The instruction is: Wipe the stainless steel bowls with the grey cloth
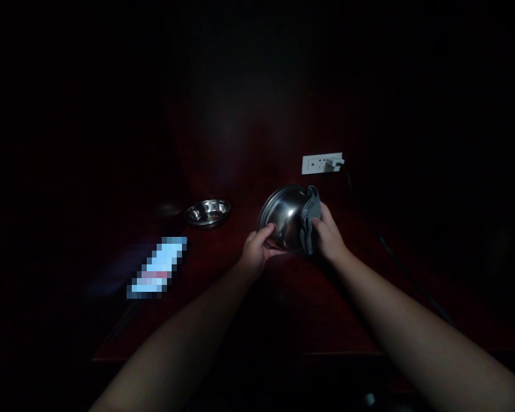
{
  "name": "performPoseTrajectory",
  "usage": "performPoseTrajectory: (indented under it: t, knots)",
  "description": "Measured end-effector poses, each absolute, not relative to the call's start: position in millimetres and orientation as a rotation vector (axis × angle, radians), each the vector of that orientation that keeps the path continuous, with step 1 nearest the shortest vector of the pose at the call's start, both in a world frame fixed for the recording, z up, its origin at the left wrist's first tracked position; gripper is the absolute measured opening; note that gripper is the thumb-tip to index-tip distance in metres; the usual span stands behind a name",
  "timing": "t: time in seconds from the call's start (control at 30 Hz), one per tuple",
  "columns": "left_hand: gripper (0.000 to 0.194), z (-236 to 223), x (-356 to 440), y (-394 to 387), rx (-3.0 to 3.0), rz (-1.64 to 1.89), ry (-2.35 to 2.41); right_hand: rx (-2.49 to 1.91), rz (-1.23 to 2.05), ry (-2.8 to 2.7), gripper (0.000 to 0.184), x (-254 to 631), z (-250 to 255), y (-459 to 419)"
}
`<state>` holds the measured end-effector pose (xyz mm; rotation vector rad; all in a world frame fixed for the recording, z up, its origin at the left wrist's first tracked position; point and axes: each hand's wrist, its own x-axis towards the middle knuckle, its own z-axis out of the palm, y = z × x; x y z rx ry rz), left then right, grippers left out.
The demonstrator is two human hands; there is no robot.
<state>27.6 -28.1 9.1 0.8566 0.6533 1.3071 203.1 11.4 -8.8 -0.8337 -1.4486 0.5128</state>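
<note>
A shiny metal bowl (pixel 286 220) is tipped on its side above the dark red table, its rim facing left and its base to the right. My left hand (pixel 256 250) grips it at the lower rim, the thumb lying on the outer wall. Against the base, my right hand (pixel 329 233) is closed on a grey textured cloth (pixel 311 217), which touches the bowl. A second, shallow metal bowl (pixel 209 213) rests upright on the table, left of my hands. The inside of the held bowl is hidden.
On the left of the table (pixel 223 320) lies a phone-like lit screen (pixel 158 269), blurred into blocks. At the back right is a white socket panel (pixel 321 163) with a plug. A dark cable (pixel 401 264) runs along the right side. The surroundings are very dark.
</note>
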Motion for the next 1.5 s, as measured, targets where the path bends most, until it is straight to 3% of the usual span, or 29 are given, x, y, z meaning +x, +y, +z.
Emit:
performPoseTrajectory:
  t: [0.87, 1.23, 1.5]
  knots:
    - [0.028, 9.4, 27.7, -28.2, 0.859, 1.3, 0.634, -0.768, 0.635, -1.395, 0.056, 201.6, -15.2, 16.7]
    - [0.028, 10.6, 26.3, -27.8, 0.823, 1.265, 0.616, -0.859, 0.54, -1.416, 0.064, 200.3, -8.4, 8.7]
    - [0.025, 9.5, 26.0, -28.4, 0.775, 1.182, 0.567, -0.867, 0.36, -1.405, 0.056, 201.6, -7.1, 8.3]
